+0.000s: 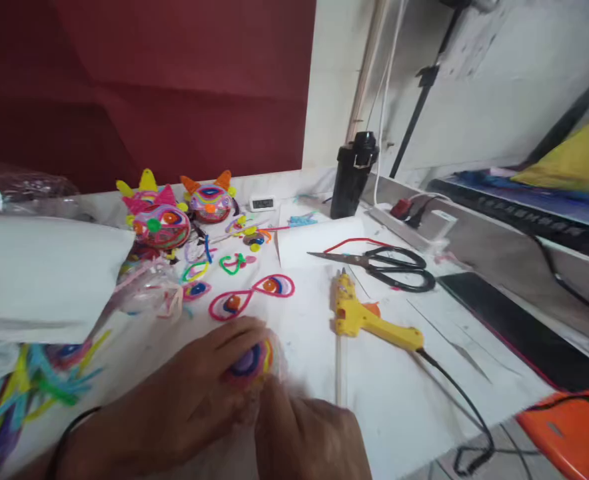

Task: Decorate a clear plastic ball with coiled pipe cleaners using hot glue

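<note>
My left hand (194,387) is closed around a small round craft piece (247,363) covered with coiled pipe cleaners in blue, lilac, pink and yellow. Clear plastic seems to show along its right edge. Fingers of my right hand (309,433) press together at the piece's lower right edge; some motion blur hides what the fingertips pinch. Just beyond my hands lies a pink figure-eight pipe cleaner loop (252,295) with two orange-centred eye shapes. To the right rests a yellow hot glue gun (359,317) with a clear glue stick (341,370) in it.
Black-handled scissors (389,263) lie behind the glue gun. Finished cat-like balls (209,202) stand at the back left, near a small digital clock (262,203). A black bottle (353,175) stands at the wall by a power strip (409,227). Loose pipe cleaners (29,387) lie at left.
</note>
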The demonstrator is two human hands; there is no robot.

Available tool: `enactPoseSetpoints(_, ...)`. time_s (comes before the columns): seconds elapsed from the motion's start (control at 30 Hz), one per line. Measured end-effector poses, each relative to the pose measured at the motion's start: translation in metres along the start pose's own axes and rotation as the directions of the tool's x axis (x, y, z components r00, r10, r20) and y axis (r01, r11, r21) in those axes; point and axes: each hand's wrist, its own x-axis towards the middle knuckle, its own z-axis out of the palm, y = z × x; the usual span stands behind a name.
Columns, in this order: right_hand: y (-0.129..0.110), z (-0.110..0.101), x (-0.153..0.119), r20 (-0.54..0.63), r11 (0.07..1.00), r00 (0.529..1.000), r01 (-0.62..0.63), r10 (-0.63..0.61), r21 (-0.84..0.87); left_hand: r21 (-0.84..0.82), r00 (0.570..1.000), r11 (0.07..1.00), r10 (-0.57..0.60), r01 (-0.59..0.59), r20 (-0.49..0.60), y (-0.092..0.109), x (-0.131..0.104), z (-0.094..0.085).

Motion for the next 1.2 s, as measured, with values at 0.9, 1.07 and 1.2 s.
enactPoseSetpoints(0.9, 0.043, -0.011, -0.001, 0.361, 0.934, 0.933, -0.112, -0.019, 0.340, 0.041, 0.955, 0.998, -0.043, 0.057, -0.293, 0.006, 0.013, 0.028)
enactPoseSetpoints(1.07, 0.038, -0.009, -0.007, 0.222, 0.938, 0.975, -0.077, 0.000, 0.339, 0.001, 0.944, 1.000, 0.010, -0.011, -0.328, -0.003, 0.009, 0.041)
enactPoseSetpoints(1.2, 0.027, 0.000, -0.013, -0.006, 0.983, 1.000, 0.011, -0.010, 0.183, -0.103, 0.962, 0.994, -0.059, 0.032, -0.267, -0.011, 0.000, 0.049)
